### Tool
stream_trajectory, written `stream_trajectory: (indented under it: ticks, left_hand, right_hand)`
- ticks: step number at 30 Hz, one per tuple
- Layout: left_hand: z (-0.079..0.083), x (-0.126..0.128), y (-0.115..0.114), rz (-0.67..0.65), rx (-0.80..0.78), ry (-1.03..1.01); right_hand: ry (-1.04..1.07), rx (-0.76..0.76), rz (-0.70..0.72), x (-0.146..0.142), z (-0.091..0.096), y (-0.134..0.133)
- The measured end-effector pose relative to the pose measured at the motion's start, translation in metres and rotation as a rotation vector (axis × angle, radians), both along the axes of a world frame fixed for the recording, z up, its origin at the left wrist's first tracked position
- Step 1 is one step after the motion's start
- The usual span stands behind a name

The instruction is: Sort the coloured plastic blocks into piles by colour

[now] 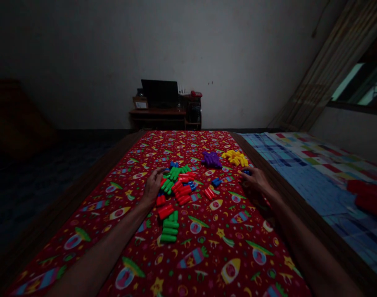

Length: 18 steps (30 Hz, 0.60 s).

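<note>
Currently two hands are in view, both the person's own. The left hand (152,186) lies at the edge of the central pile, its grip loosely spread, with its fingertips (160,173) just beside green plastic pegs (171,178). The right hand (257,181) has its grip curved, with its fingers (249,175) at a small blue peg (246,172); whether they pinch it cannot be determined. All pegs lie on a red rocket-print cloth (207,264). Count: one purple cluster (211,159), one yellow cluster (234,157), one blue pair (216,182), one red pair (209,193) and a stack of about four green pegs (170,227). The central pile overlaps in dim light, so its total cannot be counted. Two red items (366,198) on checked bedding (318,181) are cut off by the frame edge.
</note>
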<state>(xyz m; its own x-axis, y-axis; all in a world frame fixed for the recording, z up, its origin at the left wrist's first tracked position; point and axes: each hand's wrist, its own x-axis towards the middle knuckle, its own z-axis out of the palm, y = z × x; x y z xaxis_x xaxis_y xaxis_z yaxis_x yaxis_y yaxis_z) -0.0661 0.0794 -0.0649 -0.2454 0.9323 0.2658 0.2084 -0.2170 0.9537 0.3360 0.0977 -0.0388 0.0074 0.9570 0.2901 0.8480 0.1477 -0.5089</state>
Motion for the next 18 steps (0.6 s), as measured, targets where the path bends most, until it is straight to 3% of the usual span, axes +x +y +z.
stream_trajectory:
  ticks: [6, 10, 12, 16, 18]
  left_hand:
    - [0.001, 0.0, -0.001, 0.016, -0.01, 0.026]
    - [0.003, 0.002, -0.001, 0.018, 0.004, 0.027]
    - [0.005, 0.002, -0.001, 0.02, -0.002, 0.031]
    - [0.005, 0.002, -0.002, 0.027, -0.019, 0.04]
    - [0.004, 0.001, -0.002, 0.022, -0.02, 0.038]
  right_hand:
    - [-0.225, 0.091, -0.059, 0.019, -0.005, -0.002]
    - [-0.268, 0.195, -0.054, 0.0, 0.003, -0.008]
    - [-0.23, 0.224, 0.064, -0.024, 0.004, -0.015]
    - [-0.163, 0.16, 0.552, -0.08, -0.007, -0.033]
    - [-0.16, 0.147, 0.698, -0.096, -0.015, -0.036]
